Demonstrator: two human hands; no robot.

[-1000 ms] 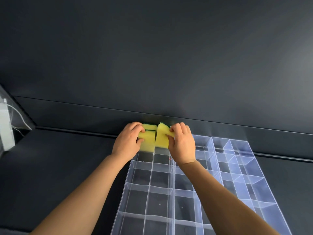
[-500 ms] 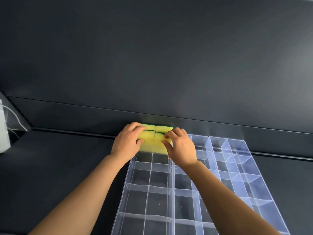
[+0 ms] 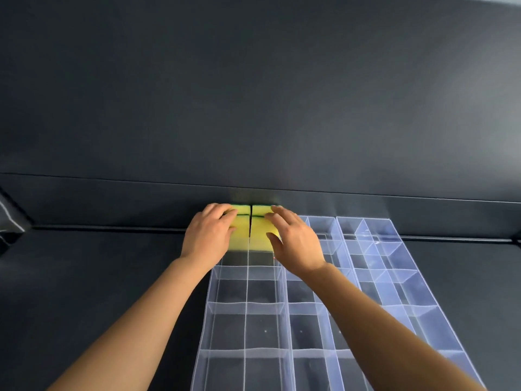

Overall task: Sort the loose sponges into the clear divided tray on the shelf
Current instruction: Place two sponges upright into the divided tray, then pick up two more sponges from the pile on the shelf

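Your left hand (image 3: 209, 234) lies on the yellow sponges (image 3: 242, 218) in the far left corner of the clear tray (image 3: 245, 328). Its fingers are curled over them and press down; it does not pinch them. The sponges stand in 2 small stacks side by side, each yellow with a thin green line, in the 2 back boxes of the tray, close to the dark back wall (image 3: 253, 108). How many sponges are in each stack, you cannot tell for sure.

Push down softly and evenly with the left hand so the left stack sits flat inside its box. Keep it on its own side of the thin wall between the 2 boxes.

Your right hand (image 3: 293, 241) is open with the fingers spread. It holds nothing, and only the fingertips touch the right stack. Lift it straight up so you do not drag a sponge out.

1 second ago your right hand held a sponge tilted up above the tray. Now that sponge is down in its box and level with the left stack, and the right hand has let go. The left hand has hardly moved.
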